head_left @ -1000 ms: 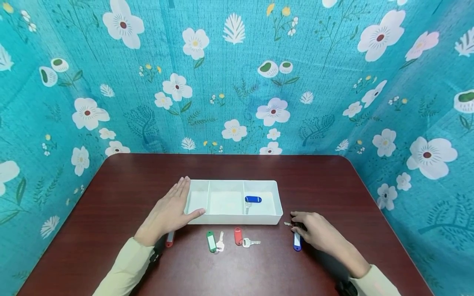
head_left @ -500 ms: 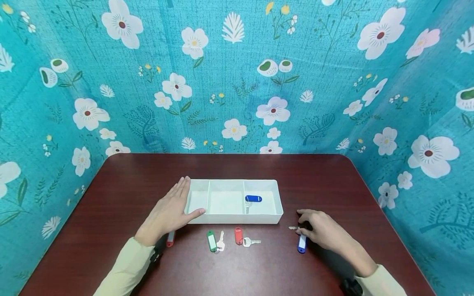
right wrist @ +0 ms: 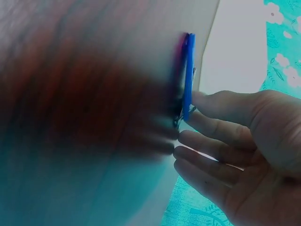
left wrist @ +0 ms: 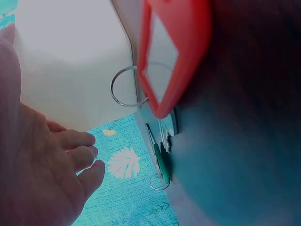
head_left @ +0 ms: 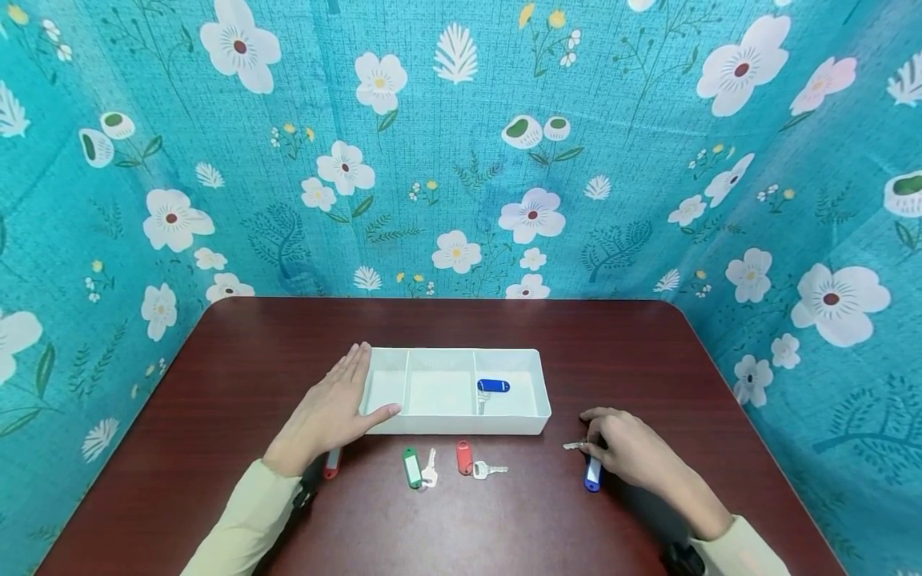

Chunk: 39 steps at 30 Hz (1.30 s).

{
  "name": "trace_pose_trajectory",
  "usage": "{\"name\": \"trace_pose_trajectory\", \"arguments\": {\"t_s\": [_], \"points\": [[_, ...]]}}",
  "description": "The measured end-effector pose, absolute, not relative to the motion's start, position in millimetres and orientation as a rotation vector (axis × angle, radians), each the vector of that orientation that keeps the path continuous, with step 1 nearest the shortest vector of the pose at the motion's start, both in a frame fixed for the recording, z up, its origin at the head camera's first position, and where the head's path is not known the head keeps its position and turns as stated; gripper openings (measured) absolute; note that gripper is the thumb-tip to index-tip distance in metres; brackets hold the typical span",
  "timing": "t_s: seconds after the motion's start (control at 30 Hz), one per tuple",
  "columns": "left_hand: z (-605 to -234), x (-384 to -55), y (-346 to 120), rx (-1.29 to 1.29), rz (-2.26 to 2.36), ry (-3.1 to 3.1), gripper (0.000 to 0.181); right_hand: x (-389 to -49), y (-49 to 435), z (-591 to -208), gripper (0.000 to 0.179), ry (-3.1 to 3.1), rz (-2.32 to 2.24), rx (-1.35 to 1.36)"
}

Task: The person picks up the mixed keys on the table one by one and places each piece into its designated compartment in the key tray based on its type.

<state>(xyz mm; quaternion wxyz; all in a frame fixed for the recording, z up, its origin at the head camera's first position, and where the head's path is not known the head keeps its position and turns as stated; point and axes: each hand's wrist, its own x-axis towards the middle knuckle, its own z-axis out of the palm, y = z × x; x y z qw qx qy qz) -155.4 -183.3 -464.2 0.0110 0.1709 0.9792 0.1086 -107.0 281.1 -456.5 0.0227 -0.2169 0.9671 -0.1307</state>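
My left hand point(head_left: 324, 412) lies with straight fingers along the left end of a white three-part tray point(head_left: 454, 426), its thumb over the front rim. In the left wrist view, a red key tag point(left wrist: 183, 56) with a metal ring is close to the camera, beside the hand point(left wrist: 47, 165). Right of the tray, my right hand point(head_left: 634, 452) has bent fingers low at the table and pinches a blue key tag point(head_left: 592, 478) near its ring, its key point(head_left: 574, 446) pointing left. The right wrist view shows this tag point(right wrist: 189, 70) edge-on at the thumb tip point(right wrist: 202, 100).
In the tray's right compartment lies another blue key tag point(head_left: 493, 386) with a key. A green key tag point(head_left: 411, 468) and a red key tag point(head_left: 464, 458), each with a key, lie in front of the tray on the dark brown table point(head_left: 446, 528). Floral cloth point(head_left: 432, 160) surrounds the table.
My right hand has shifted slightly right and nearer to me, and the blue key tag and its key have moved along with it. My left hand stays in place at the tray.
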Motion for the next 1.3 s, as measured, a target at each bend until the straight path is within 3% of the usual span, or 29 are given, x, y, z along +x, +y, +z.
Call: {"name": "trace_pose_trajectory", "arguments": {"t_s": [0.53, 1.3], "points": [[-465.4, -153.8, -182.8, 0.53, 0.357, 3.048, 0.117, -102.0, 278.9, -454.7, 0.01, 3.035, -0.433, -0.54], [-463.4, -155.5, -183.5, 0.53, 0.376, 3.039, 0.117, -113.7, 272.2, -444.1, 0.011, 3.007, -0.457, -0.555]]}}
